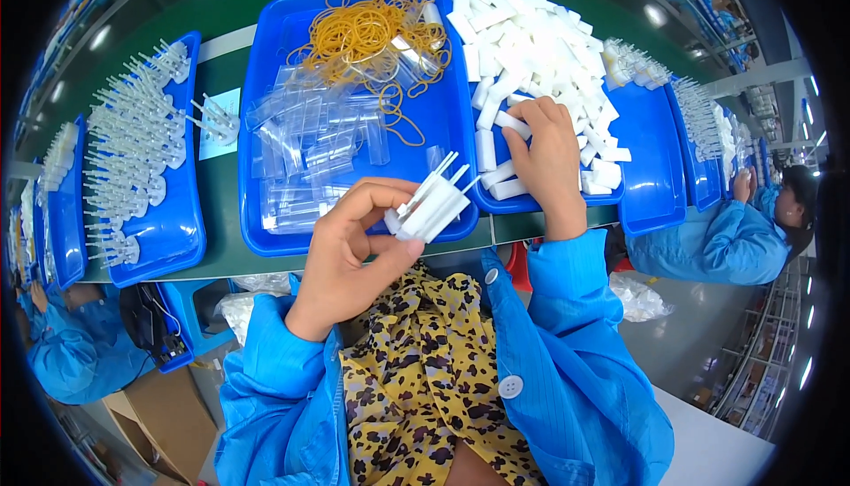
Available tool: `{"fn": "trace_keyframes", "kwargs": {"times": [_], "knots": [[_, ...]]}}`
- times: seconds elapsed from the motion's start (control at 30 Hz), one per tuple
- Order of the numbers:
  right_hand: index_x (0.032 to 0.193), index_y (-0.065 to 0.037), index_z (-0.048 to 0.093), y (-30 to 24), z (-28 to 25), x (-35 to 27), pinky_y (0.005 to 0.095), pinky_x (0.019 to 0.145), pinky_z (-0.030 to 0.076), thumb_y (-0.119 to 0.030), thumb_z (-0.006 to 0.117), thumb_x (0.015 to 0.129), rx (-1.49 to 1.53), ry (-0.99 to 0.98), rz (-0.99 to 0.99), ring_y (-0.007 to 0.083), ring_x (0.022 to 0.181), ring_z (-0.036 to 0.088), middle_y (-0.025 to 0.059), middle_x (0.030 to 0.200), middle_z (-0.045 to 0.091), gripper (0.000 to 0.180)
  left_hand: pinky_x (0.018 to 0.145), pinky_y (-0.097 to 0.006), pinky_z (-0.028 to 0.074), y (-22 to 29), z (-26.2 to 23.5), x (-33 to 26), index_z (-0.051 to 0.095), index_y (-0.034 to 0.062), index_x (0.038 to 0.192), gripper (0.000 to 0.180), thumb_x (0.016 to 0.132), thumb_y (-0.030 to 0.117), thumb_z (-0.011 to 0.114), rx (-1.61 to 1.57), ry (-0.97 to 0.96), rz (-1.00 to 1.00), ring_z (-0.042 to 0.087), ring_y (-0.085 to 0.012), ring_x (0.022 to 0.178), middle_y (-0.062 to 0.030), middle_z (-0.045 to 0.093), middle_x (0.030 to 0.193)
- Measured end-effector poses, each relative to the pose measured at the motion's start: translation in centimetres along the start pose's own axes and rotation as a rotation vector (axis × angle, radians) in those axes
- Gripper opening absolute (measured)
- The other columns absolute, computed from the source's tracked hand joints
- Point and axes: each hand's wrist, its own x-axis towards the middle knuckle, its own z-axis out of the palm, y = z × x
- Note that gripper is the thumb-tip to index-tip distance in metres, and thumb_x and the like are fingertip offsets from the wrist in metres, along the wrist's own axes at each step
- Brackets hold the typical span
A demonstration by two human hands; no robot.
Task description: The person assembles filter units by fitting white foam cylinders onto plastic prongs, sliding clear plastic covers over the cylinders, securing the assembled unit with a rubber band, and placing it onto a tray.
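My left hand (359, 243) is closed round a white pronged plastic part (431, 205), held tilted over the front edge of the middle tray, with white foam blocks among its thin prongs. Over the right-hand tray, my right hand (542, 145) pinches a white foam block (513, 125) at the near left side of a heap of similar blocks (522, 39). The blue middle tray (252, 176) holds clear plastic sleeves (310, 127) and, at its back, a tangle of yellow-brown rubber bands (363, 30).
At the left, a blue tray (181, 234) is crowded with white pronged parts (137, 141); one more pronged part (215, 119) stands on a paper sheet. Another blue tray (651, 158) is at the right. Co-workers in blue sit on both sides, one at the right (726, 234).
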Motion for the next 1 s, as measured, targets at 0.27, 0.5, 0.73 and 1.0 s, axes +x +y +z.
{"fn": "trace_keyframes", "kwargs": {"times": [0.27,0.5,0.73,1.0], "knots": [[0.099,-0.002,0.062,-3.2,-2.3,-1.9,0.0185,0.06,0.039,-0.011,0.059,0.093,1.026,0.085,0.366,0.0044,0.069,0.049,-0.0011,0.082,0.057,0.012,0.084,-0.029,0.049,-0.9,-0.7,0.3,0.063,-0.004,0.095,0.008,0.09,0.0,0.057,0.034,0.046,0.05,0.057,-0.0165,0.099,-0.0123,0.058,0.108],[0.101,0.0,0.06,-6.0,-2.5,-2.8,0.0186,0.058,0.037,-0.01,0.063,0.091,1.463,0.02,0.407,0.005,0.066,0.048,0.0032,0.082,0.06,0.015,0.068,-0.025,0.056,-0.8,0.6,0.6,0.062,-0.0036,0.095,0.008,0.089,-0.001,0.058,0.432,0.19,0.274,0.061,-0.0167,0.094,-0.0124,0.058,0.108],[0.104,0.002,0.064,-6.8,-2.1,-3.3,0.0191,0.058,0.039,-0.009,0.061,0.092,1.484,-0.045,0.374,0.0057,0.068,0.049,0.0036,0.089,0.06,0.017,0.066,-0.025,0.056,-0.8,0.4,0.4,0.064,-0.0046,0.091,0.006,0.086,-0.003,0.061,0.646,0.224,0.39,0.063,-0.0166,0.087,-0.0131,0.059,0.106],[0.112,0.002,0.065,-6.2,-2.2,-3.0,0.018,0.061,0.042,-0.011,0.056,0.095,1.319,0.07,0.37,0.0053,0.07,0.052,0.0049,0.094,0.061,0.023,0.068,-0.027,0.057,-0.9,0.4,0.4,0.064,-0.005,0.09,0.007,0.084,-0.005,0.061,0.722,0.247,0.418,0.064,-0.0184,0.088,-0.0137,0.06,0.105]]}}
